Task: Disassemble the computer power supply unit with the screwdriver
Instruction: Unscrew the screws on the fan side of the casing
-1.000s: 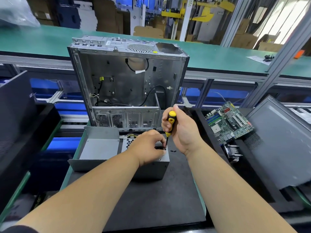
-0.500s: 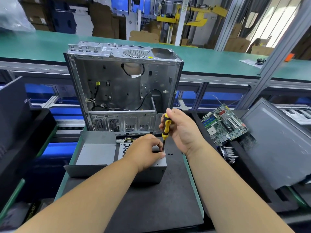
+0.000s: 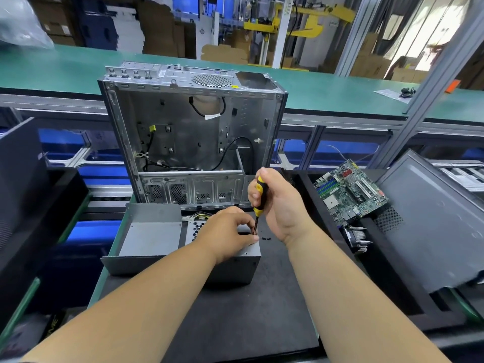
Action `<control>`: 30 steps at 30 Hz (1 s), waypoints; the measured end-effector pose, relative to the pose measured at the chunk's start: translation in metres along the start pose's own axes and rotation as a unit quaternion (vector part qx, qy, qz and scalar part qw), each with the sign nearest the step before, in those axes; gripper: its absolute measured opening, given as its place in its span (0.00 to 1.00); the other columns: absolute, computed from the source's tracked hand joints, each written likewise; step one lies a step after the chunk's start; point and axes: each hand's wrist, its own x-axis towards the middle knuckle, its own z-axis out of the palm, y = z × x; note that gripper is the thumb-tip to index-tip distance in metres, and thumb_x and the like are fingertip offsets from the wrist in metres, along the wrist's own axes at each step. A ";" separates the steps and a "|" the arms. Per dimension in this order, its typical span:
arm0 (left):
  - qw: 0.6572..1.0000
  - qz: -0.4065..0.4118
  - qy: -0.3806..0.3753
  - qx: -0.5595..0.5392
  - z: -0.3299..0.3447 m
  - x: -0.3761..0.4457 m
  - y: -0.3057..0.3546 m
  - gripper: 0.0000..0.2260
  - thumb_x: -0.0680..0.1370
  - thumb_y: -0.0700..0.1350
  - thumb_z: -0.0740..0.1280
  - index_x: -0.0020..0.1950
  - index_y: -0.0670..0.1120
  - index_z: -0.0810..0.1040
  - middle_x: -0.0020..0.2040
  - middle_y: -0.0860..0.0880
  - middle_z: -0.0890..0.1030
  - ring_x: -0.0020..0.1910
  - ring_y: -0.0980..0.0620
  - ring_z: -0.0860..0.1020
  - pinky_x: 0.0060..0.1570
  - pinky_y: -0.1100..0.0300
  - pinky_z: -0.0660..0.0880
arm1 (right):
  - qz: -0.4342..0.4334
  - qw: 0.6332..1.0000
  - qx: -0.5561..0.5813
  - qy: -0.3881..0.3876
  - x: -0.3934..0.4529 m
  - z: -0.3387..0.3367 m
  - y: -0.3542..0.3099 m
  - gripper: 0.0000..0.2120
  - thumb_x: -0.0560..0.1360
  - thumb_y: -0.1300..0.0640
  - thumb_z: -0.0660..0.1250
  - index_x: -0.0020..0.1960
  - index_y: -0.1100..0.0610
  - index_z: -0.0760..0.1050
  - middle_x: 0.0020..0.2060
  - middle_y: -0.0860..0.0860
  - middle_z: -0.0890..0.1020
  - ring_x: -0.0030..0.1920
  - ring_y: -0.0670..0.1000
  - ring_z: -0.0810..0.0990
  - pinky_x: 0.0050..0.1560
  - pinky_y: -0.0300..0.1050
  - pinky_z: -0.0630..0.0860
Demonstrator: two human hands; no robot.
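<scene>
Since the earlier frames the scene barely shifts: both hands stay at the same corner of the unit, and the screwdriver [image 3: 259, 203] stays upright with its tip on the top face.

The right hand [image 3: 281, 205] wraps its curled fingers round the yellow-and-black handle — the shaft points straight down. The left hand [image 3: 225, 235] curls over the top of the power supply unit [image 3: 233, 265], its fingertips touching the shaft near the tip. The grey unit sits on the black mat [image 3: 235, 323] in the middle of the view. Two small black screws [image 3: 265, 238] lie on the mat just beside the unit, at 3 o'clock of the tip. A grey metal cover [image 3: 149, 237] lies against the unit at 9 o'clock. The open computer case [image 3: 191, 137] stands at 12 o'clock — a green motherboard [image 3: 351, 191] rests at 2 o'clock, near a dark side panel [image 3: 432, 221].
</scene>
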 end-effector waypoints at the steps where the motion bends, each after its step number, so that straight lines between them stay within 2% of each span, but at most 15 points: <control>1: 1.000 -0.003 0.004 -0.002 0.001 0.000 0.000 0.07 0.71 0.54 0.75 0.38 0.61 0.77 0.49 0.58 0.75 0.54 0.56 0.73 0.57 0.52 0.72 | -0.003 1.000 -0.007 0.006 0.000 -0.002 -0.001 0.11 0.76 0.49 0.61 0.41 0.55 0.67 0.30 0.50 0.72 0.31 0.49 0.67 0.36 0.42 0.66; 5: 1.000 -0.007 0.014 -0.012 0.003 0.000 -0.001 0.06 0.71 0.54 0.75 0.39 0.58 0.79 0.50 0.59 0.76 0.53 0.57 0.74 0.56 0.54 0.73 | 0.003 0.999 -0.040 0.036 0.002 -0.013 -0.007 0.10 0.77 0.50 0.63 0.44 0.57 0.70 0.34 0.48 0.79 0.34 0.49 0.77 0.47 0.50 0.75; 8: 0.999 -0.011 0.018 -0.029 0.002 0.001 0.000 0.07 0.70 0.53 0.77 0.37 0.58 0.79 0.49 0.59 0.77 0.52 0.59 0.75 0.57 0.54 0.74 | 0.014 0.997 -0.069 0.040 0.003 -0.017 -0.013 0.12 0.83 0.54 0.59 0.45 0.59 0.74 0.34 0.49 0.81 0.36 0.49 0.79 0.53 0.54 0.74; 10: 0.999 -0.014 0.022 -0.040 0.003 0.001 -0.001 0.07 0.69 0.52 0.78 0.37 0.57 0.80 0.48 0.58 0.78 0.51 0.60 0.76 0.56 0.55 0.74 | 0.016 0.999 -0.028 0.024 0.002 -0.014 -0.014 0.17 0.85 0.55 0.55 0.43 0.60 0.76 0.32 0.51 0.79 0.34 0.48 0.78 0.51 0.51 0.74; 12: 0.998 -0.018 0.025 -0.047 0.003 0.001 -0.001 0.07 0.68 0.52 0.78 0.37 0.57 0.81 0.47 0.58 0.79 0.51 0.60 0.76 0.57 0.54 0.74 | 0.011 1.000 -0.002 0.010 0.000 -0.009 -0.011 0.21 0.85 0.54 0.51 0.40 0.59 0.74 0.29 0.51 0.75 0.32 0.48 0.72 0.45 0.46 0.71; 16: 0.999 -0.020 0.019 -0.046 0.001 0.002 0.001 0.07 0.68 0.52 0.78 0.36 0.58 0.80 0.47 0.58 0.79 0.53 0.59 0.76 0.58 0.52 0.73 | -0.004 1.000 0.012 -0.001 -0.002 -0.008 -0.003 0.20 0.85 0.51 0.51 0.41 0.59 0.73 0.29 0.51 0.70 0.31 0.48 0.66 0.36 0.40 0.66; 20: 0.999 -0.008 0.024 -0.046 0.002 0.000 0.004 0.07 0.69 0.50 0.78 0.36 0.55 0.81 0.45 0.58 0.80 0.51 0.61 0.76 0.58 0.54 0.73 | -0.018 0.999 -0.027 -0.024 -0.002 -0.016 -0.004 0.07 0.83 0.57 0.57 0.47 0.56 0.68 0.32 0.50 0.73 0.33 0.47 0.69 0.39 0.41 0.66; 24: 0.997 -0.027 0.036 -0.068 0.002 -0.003 0.007 0.07 0.68 0.47 0.80 0.35 0.52 0.82 0.46 0.57 0.81 0.51 0.60 0.78 0.59 0.58 0.73 | -0.015 0.999 -0.009 -0.029 -0.006 -0.022 -0.005 0.09 0.84 0.58 0.57 0.44 0.55 0.67 0.37 0.49 0.78 0.37 0.48 0.75 0.45 0.43 0.71; 27: 0.996 -0.032 0.040 -0.077 0.002 -0.005 0.010 0.08 0.67 0.45 0.80 0.35 0.50 0.82 0.44 0.56 0.81 0.49 0.60 0.79 0.56 0.63 0.73 | -0.014 0.999 0.005 -0.040 -0.010 -0.023 -0.007 0.10 0.83 0.59 0.58 0.44 0.57 0.72 0.39 0.51 0.78 0.40 0.50 0.77 0.48 0.46 0.72; 30: 0.995 -0.043 0.047 -0.079 0.002 -0.008 0.012 0.08 0.66 0.46 0.81 0.34 0.52 0.82 0.45 0.57 0.81 0.49 0.60 0.79 0.56 0.63 0.73 | -0.017 0.998 0.004 -0.057 -0.011 -0.024 -0.008 0.13 0.83 0.60 0.57 0.45 0.59 0.77 0.38 0.52 0.77 0.40 0.51 0.75 0.46 0.45 0.73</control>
